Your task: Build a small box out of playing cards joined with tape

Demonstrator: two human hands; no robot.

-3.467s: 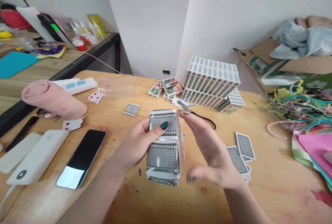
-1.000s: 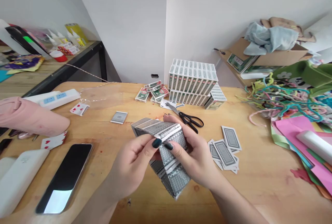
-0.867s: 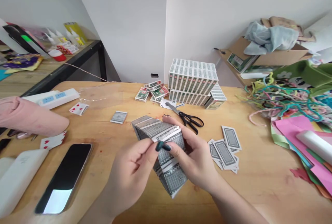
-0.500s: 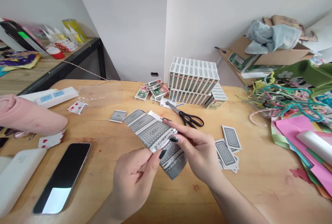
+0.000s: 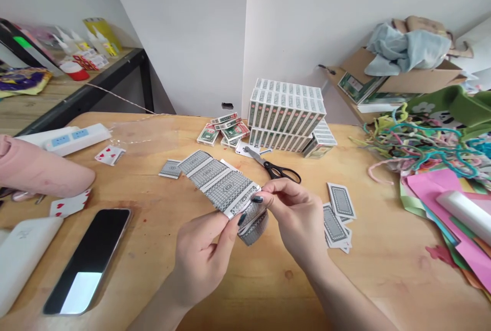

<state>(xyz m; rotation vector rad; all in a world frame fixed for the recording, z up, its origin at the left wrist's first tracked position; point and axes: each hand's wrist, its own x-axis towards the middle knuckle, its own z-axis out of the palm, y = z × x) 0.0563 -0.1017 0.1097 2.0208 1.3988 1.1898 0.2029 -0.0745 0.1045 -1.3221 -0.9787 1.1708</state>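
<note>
Nearest, over the near middle of the tabletop [image 5: 287, 295], the left hand [image 5: 203, 251] has its thumb and fingers closed on the near-left end of a white-banded fold in a strip of patterned cards [image 5: 226, 182]. The right hand [image 5: 299, 223] pinches the far-right end of that same fold, its fingers also closed on the card. The strip is between the 2 hands: 1 part slants away to the far left, and another hangs below the fold on the near right.

The fold looks like the weak place. If the 2 hands pull unevenly, the crease could skew or the card there could tear; if either pinch loosens, the hanging part could swing and twist the strip.

Left of the hands lies a dark phone [image 5: 88, 259], well apart from the work. To the right, a few loose cards [image 5: 337, 218] lie overlapping, patterned backs up; a careless sweep of the right forearm could scatter them.

Farther off, a small patterned card piece [image 5: 169, 169] lies just beside the strip's far-left end; I cannot tell whether they touch, and a dip of that end could nudge it. Black-handled scissors [image 5: 282, 171] lie beyond the right hand, where fingers straying far could catch the handles. Farthest on the tabletop stand stacked card boxes [image 5: 286, 111].
</note>
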